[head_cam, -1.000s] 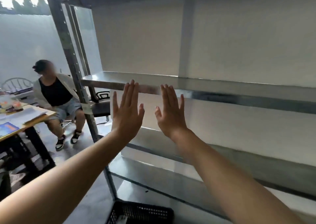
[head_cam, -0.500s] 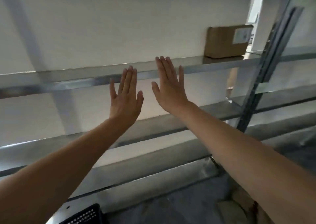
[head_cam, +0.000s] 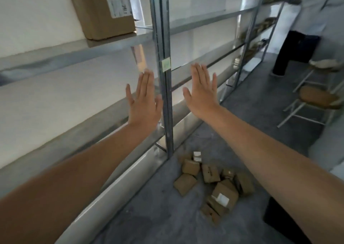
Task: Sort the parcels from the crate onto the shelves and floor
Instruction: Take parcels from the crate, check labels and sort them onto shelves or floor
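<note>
No parcel is in hand, so this looks like a gap between two placements rather than a placement itself; the left hand [head_cam: 144,102] and the right hand [head_cam: 202,95] are both raised in front of the shelving, one just to each side of its upright post [head_cam: 167,130], and neither touches it as far as can be told; both arms reach forward nearly straight, palms facing away toward the rack, backs of the hands to the camera; the fingers [head_cam: 147,82] are straight, close together and pointing up, thumbs spread a little, holding nothing. Part of the sorting seems done: a large brown box [head_cam: 104,15] with a white label stands on the upper shelf [head_cam: 55,57] left of the post and high above the hands, and a loose heap of small brown parcels [head_cam: 210,184] lies on the floor [head_cam: 149,216] just right of the post's foot; the crate itself cannot be made out with any certainty. The next move probably calls for lowering both hands, turning away from the post to find the crate, and taking up another parcel to judge by size whether it belongs on the shelf or the floor. Far right of the post, a person [head_cam: 297,44] stands near a stool [head_cam: 316,96].
</note>
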`<state>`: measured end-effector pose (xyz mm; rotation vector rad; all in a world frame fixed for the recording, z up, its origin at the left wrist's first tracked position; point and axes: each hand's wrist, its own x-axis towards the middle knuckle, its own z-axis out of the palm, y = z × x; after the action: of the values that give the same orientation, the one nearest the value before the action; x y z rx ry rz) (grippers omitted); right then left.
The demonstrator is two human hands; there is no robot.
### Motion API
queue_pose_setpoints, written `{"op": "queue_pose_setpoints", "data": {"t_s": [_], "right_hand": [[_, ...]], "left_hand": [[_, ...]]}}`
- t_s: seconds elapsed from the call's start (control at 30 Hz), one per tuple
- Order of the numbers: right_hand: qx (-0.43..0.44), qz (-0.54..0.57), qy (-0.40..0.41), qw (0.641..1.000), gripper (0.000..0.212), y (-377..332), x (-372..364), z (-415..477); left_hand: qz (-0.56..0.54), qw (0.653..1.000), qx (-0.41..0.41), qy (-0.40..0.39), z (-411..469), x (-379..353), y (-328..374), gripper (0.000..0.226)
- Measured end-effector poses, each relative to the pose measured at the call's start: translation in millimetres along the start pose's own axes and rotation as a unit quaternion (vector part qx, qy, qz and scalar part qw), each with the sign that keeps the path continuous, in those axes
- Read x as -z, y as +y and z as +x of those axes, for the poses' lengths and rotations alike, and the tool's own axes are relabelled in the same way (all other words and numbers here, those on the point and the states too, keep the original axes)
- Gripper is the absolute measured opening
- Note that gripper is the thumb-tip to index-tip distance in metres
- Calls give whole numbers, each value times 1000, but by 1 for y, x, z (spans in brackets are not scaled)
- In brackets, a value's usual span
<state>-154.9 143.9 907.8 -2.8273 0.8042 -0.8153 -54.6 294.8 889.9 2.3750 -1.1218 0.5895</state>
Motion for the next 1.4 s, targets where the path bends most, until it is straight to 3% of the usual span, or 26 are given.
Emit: {"op": "queue_pose_setpoints", "data": {"t_s": [0.4, 0.8, 1.03, 1.23, 1.4], "right_hand": [[-135, -65, -49, 988, 71, 121, -63, 5], [-218, -61, -120, 967, 71, 147, -169, 125], [-231, -54, -195, 952, 72, 162, -226, 134], [-247, -43, -231, 940, 69, 200, -268, 134], [-251, -16, -251, 935, 68, 248, -360, 114]], "left_hand": [[-98, 985, -114, -87, 74, -150, 54, 64], [-118, 966, -148, -178, 197, -284, -4, 63], [-123, 946, -135, -268, 217, -339, -29, 71], [-135, 944, -100, -285, 215, -389, -32, 69], [-122, 934, -55, -330, 183, -480, -28, 66]]}}
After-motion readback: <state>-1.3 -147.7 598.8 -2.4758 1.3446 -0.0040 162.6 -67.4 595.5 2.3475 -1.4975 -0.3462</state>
